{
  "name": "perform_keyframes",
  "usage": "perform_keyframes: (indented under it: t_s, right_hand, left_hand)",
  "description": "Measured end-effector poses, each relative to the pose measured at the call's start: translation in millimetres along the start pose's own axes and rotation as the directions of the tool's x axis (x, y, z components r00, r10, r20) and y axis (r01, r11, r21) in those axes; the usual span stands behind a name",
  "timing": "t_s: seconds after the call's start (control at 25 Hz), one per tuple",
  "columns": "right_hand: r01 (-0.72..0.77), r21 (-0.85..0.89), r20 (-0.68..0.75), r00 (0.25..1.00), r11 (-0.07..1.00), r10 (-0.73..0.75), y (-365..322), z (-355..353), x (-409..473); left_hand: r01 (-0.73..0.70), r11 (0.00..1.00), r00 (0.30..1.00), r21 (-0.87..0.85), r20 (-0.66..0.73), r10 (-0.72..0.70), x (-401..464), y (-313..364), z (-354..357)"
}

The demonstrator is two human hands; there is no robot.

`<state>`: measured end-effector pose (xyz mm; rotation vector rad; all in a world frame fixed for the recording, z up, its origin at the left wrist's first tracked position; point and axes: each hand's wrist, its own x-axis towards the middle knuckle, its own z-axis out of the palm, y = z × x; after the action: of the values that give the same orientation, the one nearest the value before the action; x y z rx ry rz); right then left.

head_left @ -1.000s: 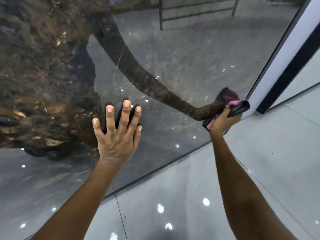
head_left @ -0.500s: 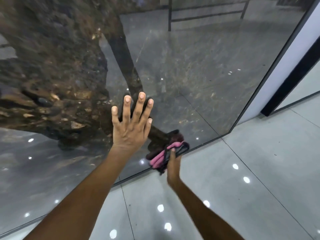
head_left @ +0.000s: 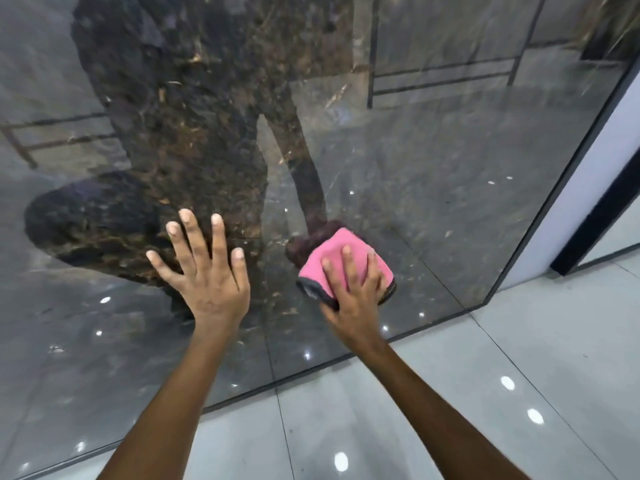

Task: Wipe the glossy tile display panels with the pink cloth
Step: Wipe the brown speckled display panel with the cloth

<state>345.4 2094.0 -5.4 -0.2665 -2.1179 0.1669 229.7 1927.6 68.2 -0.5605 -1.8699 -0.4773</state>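
A tall glossy dark marble tile panel (head_left: pixel 450 161) stands in front of me and mirrors my body and arms. My left hand (head_left: pixel 204 271) lies flat on the panel with its fingers spread, at mid-height left of centre. To its right, my right hand (head_left: pixel 353 292) presses a folded pink cloth (head_left: pixel 346 239) with a grey hem against the panel, low down near the bottom edge. The fingers are laid over the cloth. Part of the cloth is hidden under the hand.
Glossy light grey floor tiles (head_left: pixel 450 393) run along the base of the panel and show ceiling light spots. A white and black frame post (head_left: pixel 595 174) borders the panel at the right, with another pale panel beyond it.
My right hand swept the cloth from the panel's lower right corner leftward, then up a little, and now lies flat over it. The view has shifted; my left hand stays on the panel.
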Motion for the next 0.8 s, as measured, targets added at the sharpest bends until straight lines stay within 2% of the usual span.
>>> perform_keyframes:
  t_s: [0.04,0.08,0.12,0.16,0.2,0.24,0.28,0.32,0.36,0.4,0.44,0.48,0.52,0.56,0.6,0.64,0.68,0.72,0.76,0.8]
  right_hand:
    - [0.066,-0.063,0.024,0.998,0.996,-0.064,20,-1,-4]
    - [0.015,-0.08,-0.032,0.999,0.997,-0.017,40,-11,6]
    - [-0.12,-0.037,-0.124,0.986,0.992,0.115,56,-24,25]
    - [-0.244,0.061,-0.241,0.937,0.968,0.251,63,-40,54]
    - [-0.286,0.18,-0.352,0.875,0.941,0.333,64,-51,86]
    - [-0.24,0.273,-0.431,0.835,0.931,0.342,55,-56,113]
    - [-0.125,0.289,-0.476,0.841,0.949,0.256,39,-53,132]
    - [0.007,0.22,-0.47,0.877,0.976,0.099,21,-44,138]
    - [0.168,0.094,-0.415,0.902,0.981,-0.115,7,-29,128]
    - [0.354,-0.024,-0.282,0.895,0.935,-0.346,0,-12,104]
    - [0.538,-0.141,-0.09,0.829,0.831,-0.552,4,7,66]
    - [0.709,-0.232,0.134,0.702,0.666,-0.7,18,22,25]
    - [0.839,-0.241,0.331,0.544,0.488,-0.772,37,28,-8]
    - [0.902,-0.211,0.442,0.432,0.377,-0.786,59,24,-26]
    - [0.915,-0.188,0.456,0.403,0.356,-0.794,80,16,-29]
    - [0.889,-0.212,0.407,0.458,0.407,-0.79,98,6,-22]
    - [0.815,-0.242,0.312,0.579,0.526,-0.753,112,-6,-9]
    - [0.664,-0.232,0.165,0.747,0.711,-0.644,124,-13,6]
    - [0.395,-0.144,-0.025,0.915,0.907,-0.402,128,-13,19]
    - [0.027,0.059,-0.196,0.98,0.998,-0.015,121,-9,28]
  left_hand:
    - [-0.057,0.998,0.998,0.011,-0.011,0.057,-4,-3,3]
    - [-0.097,0.995,0.995,0.022,-0.016,0.098,-7,-6,6]
    - [-0.116,0.993,0.993,0.028,-0.015,0.117,-8,-7,8]
    - [-0.117,0.993,0.993,0.029,-0.018,0.117,-8,-8,9]
    - [-0.108,0.994,0.994,0.026,-0.03,0.109,-8,-8,10]
    - [-0.097,0.995,0.994,0.017,-0.042,0.098,-8,-7,10]
    - [-0.086,0.996,0.995,-0.009,-0.046,0.086,-8,-6,9]
    - [-0.078,0.995,0.996,-0.056,-0.036,0.076,-8,-6,7]
    - [-0.073,0.991,0.997,-0.116,-0.015,0.071,-9,-7,4]
    - [-0.071,0.984,0.997,-0.166,0.012,0.074,-10,-9,1]
    - [-0.074,0.979,0.996,-0.192,0.044,0.084,-14,-13,-2]
    - [-0.084,0.979,0.992,-0.185,0.072,0.099,-19,-18,-4]
    - [-0.104,0.983,0.989,-0.153,0.091,0.119,-28,-23,-4]
    - [-0.134,0.985,0.984,-0.11,0.101,0.145,-37,-27,-3]
    - [-0.161,0.984,0.98,-0.07,0.107,0.168,-46,-31,0]
    - [-0.18,0.983,0.977,-0.034,0.106,0.183,-52,-33,4]
    - [-0.19,0.982,0.978,0.0,0.092,0.189,-56,-34,8]
    - [-0.188,0.982,0.98,0.028,0.072,0.186,-57,-33,12]
    - [-0.179,0.983,0.983,0.043,0.054,0.177,-57,-31,15]
    - [-0.172,0.984,0.985,0.047,0.037,0.17,-56,-29,17]
